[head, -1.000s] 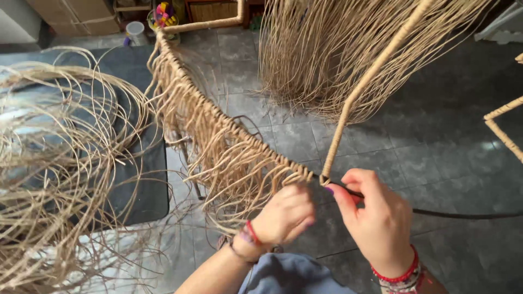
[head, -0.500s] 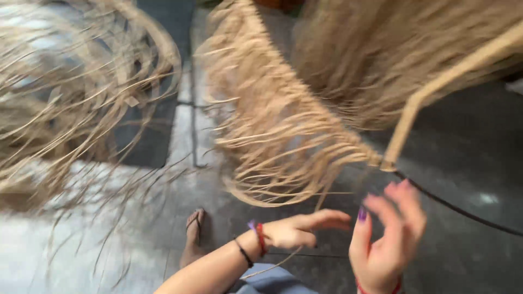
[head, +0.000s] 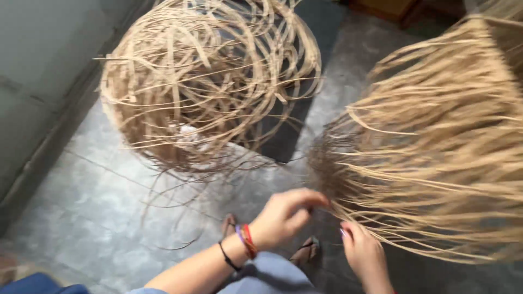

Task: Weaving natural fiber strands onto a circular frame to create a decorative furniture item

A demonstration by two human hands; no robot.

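Observation:
My left hand, with red and purple bands at the wrist, reaches into the lower end of a hanging fringe of tan straw strands, fingers curled among the strand tips. My right hand sits just to the right and below, fingers touching the same strands from underneath. Whether either hand pinches a strand is blurred. The fringe fans out to the upper right.
A big loose tangle of tan cane strips lies on the grey stone floor at the upper left, over a dark mat. A grey wall runs along the left. My sandalled feet show below my hands.
The view has swung left and down. The pole and frame are out of sight, the cane tangle fills the upper left, and both hands have dropped to the fringe's lower strands.

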